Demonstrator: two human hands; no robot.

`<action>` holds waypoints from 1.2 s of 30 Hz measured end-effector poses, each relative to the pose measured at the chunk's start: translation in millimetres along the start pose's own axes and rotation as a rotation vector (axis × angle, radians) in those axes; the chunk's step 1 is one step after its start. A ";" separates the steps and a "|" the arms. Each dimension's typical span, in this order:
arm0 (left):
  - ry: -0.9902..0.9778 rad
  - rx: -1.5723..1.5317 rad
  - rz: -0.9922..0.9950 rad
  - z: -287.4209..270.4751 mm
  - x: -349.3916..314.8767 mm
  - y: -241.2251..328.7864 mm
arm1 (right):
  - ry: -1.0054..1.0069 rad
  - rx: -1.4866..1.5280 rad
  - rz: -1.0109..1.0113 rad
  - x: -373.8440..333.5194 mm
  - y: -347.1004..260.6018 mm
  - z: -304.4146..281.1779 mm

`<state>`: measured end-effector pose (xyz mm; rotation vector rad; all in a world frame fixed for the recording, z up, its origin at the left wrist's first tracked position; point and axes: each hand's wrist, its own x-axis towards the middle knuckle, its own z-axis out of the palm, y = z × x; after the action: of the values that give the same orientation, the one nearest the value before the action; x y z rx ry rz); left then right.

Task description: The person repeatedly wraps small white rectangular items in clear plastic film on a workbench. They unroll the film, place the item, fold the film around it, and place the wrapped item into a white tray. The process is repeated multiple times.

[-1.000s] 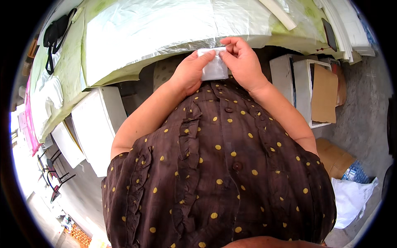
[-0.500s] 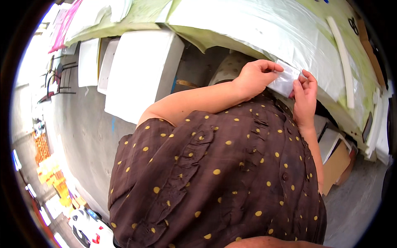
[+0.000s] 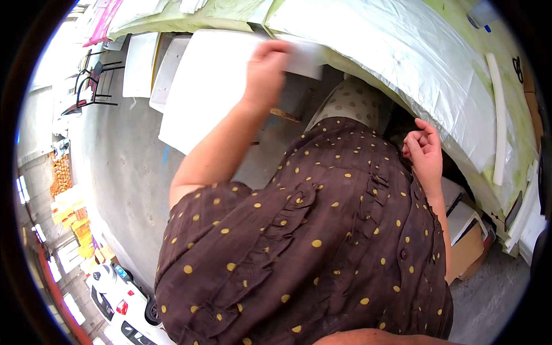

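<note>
My left hand [image 3: 266, 75], smeared by motion, is closed on the edge of a small whitish, see-through plastic bag [image 3: 306, 59]. It is over the white box beside the table's near edge. The bag hangs out to the right of the fingers and is blurred; I cannot tell whether anything is inside it. Close to the table edge on the right, my right hand [image 3: 424, 152] is raised with its fingers curled toward the thumb. Whatever those fingers may hold is hidden.
A long table [image 3: 397, 40] under clear plastic sheeting curves across the front. On it lie a white strip [image 3: 498, 118] and black-handled scissors [image 3: 518, 69]. The large white box [image 3: 201, 75] stands left of my legs. Cardboard [image 3: 466, 253] sits under the table at right.
My left hand has swung left, away from my right hand, carrying the plastic bag. My right hand has let go of the bag and stayed near the table edge.
</note>
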<state>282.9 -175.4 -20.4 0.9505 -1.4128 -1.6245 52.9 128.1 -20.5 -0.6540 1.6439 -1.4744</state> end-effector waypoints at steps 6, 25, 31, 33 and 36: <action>0.431 0.706 -0.021 -219.1 58.9 8.4 | -0.093 0.027 0.025 2.2 11.5 -4.2; 0.648 0.988 -0.207 -234.8 65.5 -71.2 | -0.024 -0.053 -0.025 0.6 -8.4 1.2; 0.232 0.933 -0.089 -262.6 67.8 -95.0 | 0.327 -0.165 -0.261 -8.2 -35.0 -51.5; 0.269 0.671 -0.355 -262.5 73.3 -94.5 | 0.447 -0.277 -0.360 -4.1 -47.9 -76.6; 0.353 0.691 -0.237 -303.9 69.5 -92.7 | 0.618 -0.654 -0.566 -0.6 -75.2 -127.4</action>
<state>519.9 -357.4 -148.6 1.7568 -1.6739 -1.0343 -63.4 185.2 50.9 -1.1731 2.6312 -1.6127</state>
